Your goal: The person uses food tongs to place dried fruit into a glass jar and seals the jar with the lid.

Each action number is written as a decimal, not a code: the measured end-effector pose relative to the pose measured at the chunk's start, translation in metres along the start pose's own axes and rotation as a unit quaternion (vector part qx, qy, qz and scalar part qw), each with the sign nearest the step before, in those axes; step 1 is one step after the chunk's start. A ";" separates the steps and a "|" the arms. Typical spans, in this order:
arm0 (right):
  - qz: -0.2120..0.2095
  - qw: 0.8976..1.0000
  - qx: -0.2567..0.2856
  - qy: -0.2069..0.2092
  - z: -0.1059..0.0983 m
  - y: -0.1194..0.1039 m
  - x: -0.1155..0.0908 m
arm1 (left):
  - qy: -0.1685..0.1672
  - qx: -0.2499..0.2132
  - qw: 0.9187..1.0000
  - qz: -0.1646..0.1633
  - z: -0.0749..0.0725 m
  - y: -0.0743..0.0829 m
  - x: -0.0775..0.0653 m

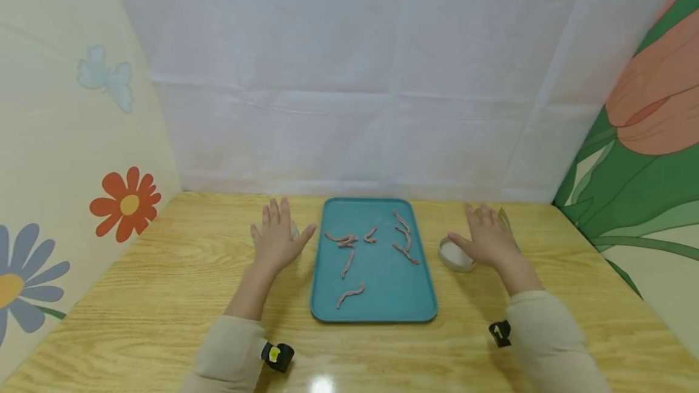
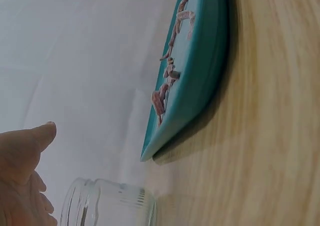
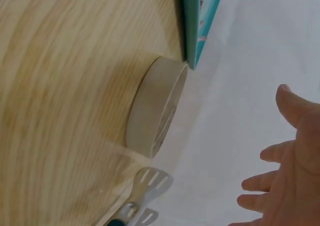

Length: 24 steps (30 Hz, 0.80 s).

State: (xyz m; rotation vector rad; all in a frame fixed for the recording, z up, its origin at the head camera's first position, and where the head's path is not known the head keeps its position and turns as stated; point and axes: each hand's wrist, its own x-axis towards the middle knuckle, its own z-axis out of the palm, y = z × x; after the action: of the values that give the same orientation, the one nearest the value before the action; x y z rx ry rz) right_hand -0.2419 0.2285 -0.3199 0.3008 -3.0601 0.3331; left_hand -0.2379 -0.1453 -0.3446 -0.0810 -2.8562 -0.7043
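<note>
Sleeves, pale and creased, are nearest, above the wooden table. Past them, a teal tray with twisted pinkish strips lies between the left hand and right hand — both raised, fingers spread apart. A glass jar stands by the left; a shallow round dish and slotted tongs by the right. Behind hangs white sheeting.

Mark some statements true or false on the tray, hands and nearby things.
1. Pinkish strips lie on the blue tray. True.
2. The left hand grips the glass jar. False: it holds nothing; the jar stands on the table.
3. The round dish sits right of the tray. True.
4. The slotted utensil lies on the tray. False: it is on the table near the dish.
5. The right hand is empty. True.
</note>
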 end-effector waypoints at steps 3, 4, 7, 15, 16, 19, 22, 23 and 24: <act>0.006 1.000 0.007 0.008 0.001 0.009 -0.001 | 0.000 -0.025 1.000 -0.011 -0.002 -0.005 0.000; 0.009 1.000 0.011 0.010 0.002 0.012 -0.002 | 0.000 -0.034 0.999 -0.016 -0.002 -0.007 0.001; 0.020 0.999 0.020 0.015 0.003 0.022 -0.002 | -0.001 -0.063 0.998 -0.029 -0.003 -0.012 0.002; 0.034 0.998 0.055 -0.010 0.001 0.042 -0.009 | 0.029 -0.128 0.990 -0.057 -0.002 -0.022 0.001; 0.034 0.998 0.059 -0.011 0.001 0.044 -0.011 | 0.033 -0.133 0.989 -0.061 -0.001 -0.023 0.001; 0.034 0.997 0.069 -0.018 0.002 0.049 -0.015 | 0.041 -0.158 0.984 -0.070 0.000 -0.027 -0.001; 0.048 0.995 0.072 -0.045 0.001 0.052 -0.020 | 0.028 -0.204 0.976 -0.077 0.001 -0.031 -0.003; 0.057 0.994 0.074 -0.058 0.000 0.053 -0.022 | 0.024 -0.220 0.972 -0.079 0.002 -0.032 -0.004; 0.067 0.992 0.077 -0.075 -0.001 0.053 -0.023 | 0.020 -0.234 0.968 -0.083 0.002 -0.033 -0.004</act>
State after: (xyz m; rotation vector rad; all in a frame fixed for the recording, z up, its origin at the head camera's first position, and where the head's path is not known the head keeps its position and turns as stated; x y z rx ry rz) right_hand -0.2296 0.2837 -0.3320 0.1308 -3.2153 0.5828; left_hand -0.2375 -0.1734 -0.3620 0.1033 -2.6171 -1.3858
